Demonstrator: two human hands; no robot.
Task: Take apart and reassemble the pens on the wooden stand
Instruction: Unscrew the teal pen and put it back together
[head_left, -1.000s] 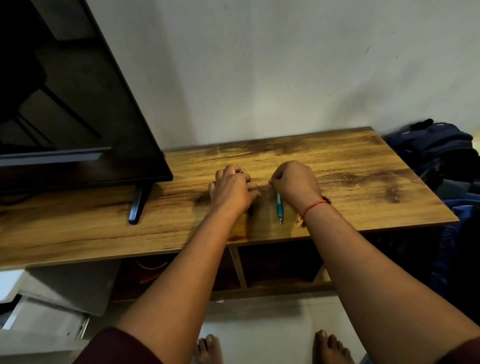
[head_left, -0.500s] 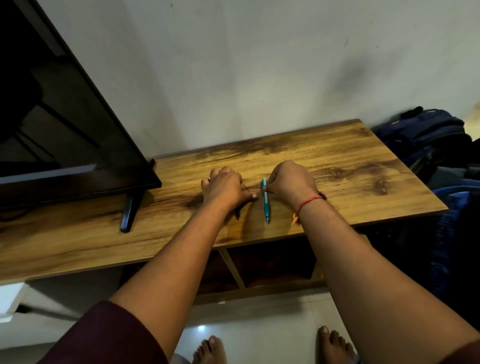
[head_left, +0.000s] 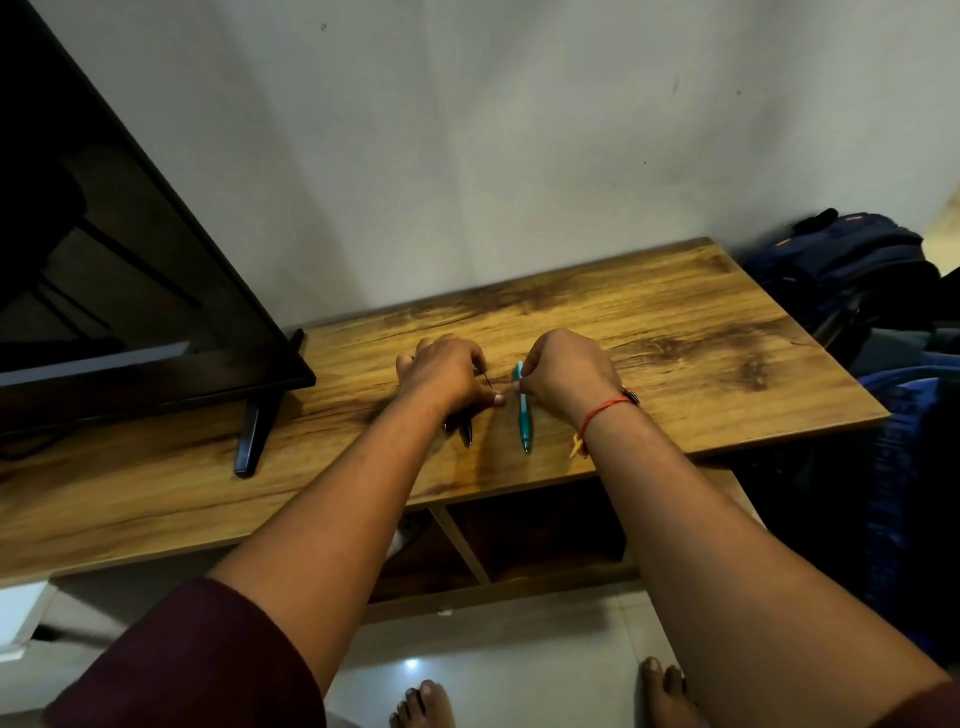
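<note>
Head view: both hands work on pens on the wooden stand (head_left: 675, 332).

The right hand (head_left: 563, 371) pinches the top end of a teal pen (head_left: 524, 415) lying beneath its fingertips. Just left, the left hand (head_left: 447, 376) is curled over a dark pen (head_left: 467, 431), a thin refill (head_left: 488, 378) poking out by its thumb.

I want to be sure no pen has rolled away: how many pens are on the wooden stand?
2. A teal pen lies by the right hand, which pinches its far end; a dark pen pokes out from under the left hand. Loose parts may be hidden under the hands.
</note>
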